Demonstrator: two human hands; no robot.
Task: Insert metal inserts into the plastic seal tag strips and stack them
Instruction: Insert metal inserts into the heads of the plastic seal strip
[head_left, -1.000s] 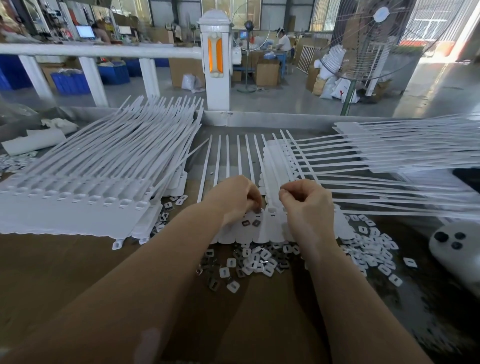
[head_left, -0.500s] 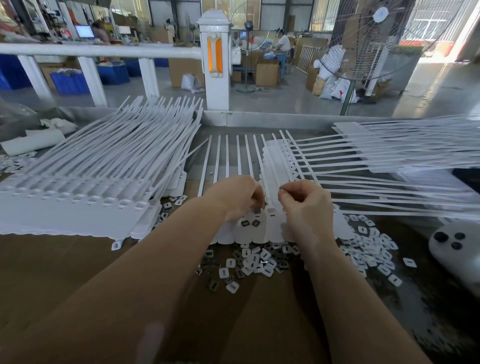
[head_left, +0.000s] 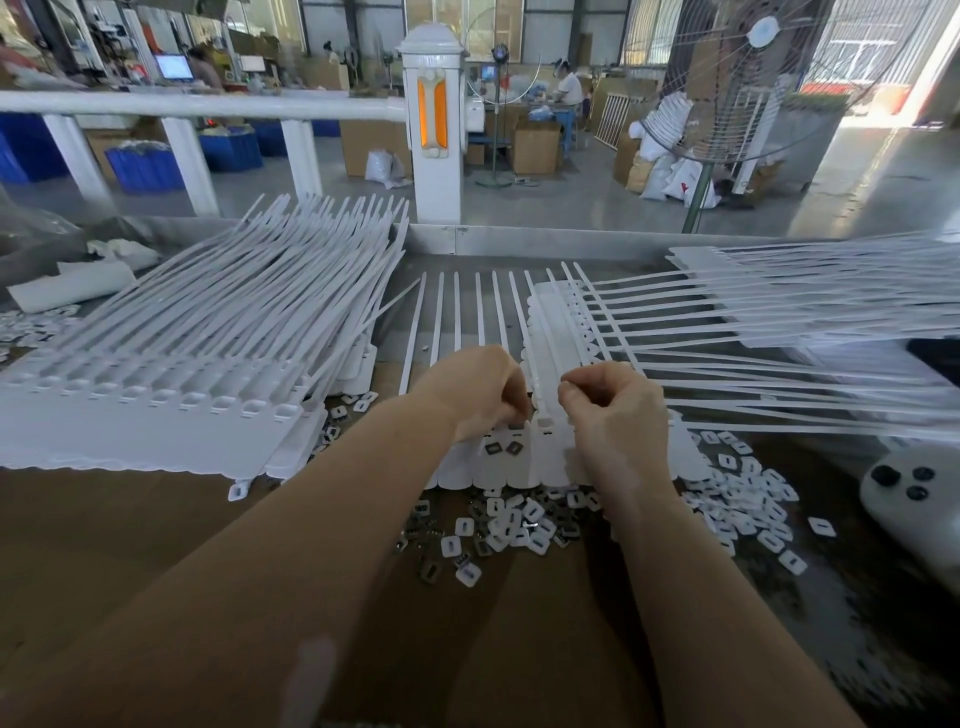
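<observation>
A white seal tag strip (head_left: 540, 462) lies flat at the table's middle, its thin tails pointing away from me. Two dark metal inserts (head_left: 503, 448) sit in its sockets. My left hand (head_left: 480, 392) rests on the strip's left part with fingers curled down onto a socket. My right hand (head_left: 610, 410) hovers just right of it, thumb and fingertips pinched together; what it pinches is hidden. Loose inserts and white caps (head_left: 511, 525) lie scattered in front of the strip.
A tall stack of white strips (head_left: 156, 415) fills the left. Another pile of strips (head_left: 810, 312) fans out from the right. More white caps (head_left: 748, 499) lie right of my wrist. A white rounded device (head_left: 914, 499) sits at the right edge.
Both hands have stayed over the strip with only slight finger movement; the left fingertips have pressed a little lower onto the socket.
</observation>
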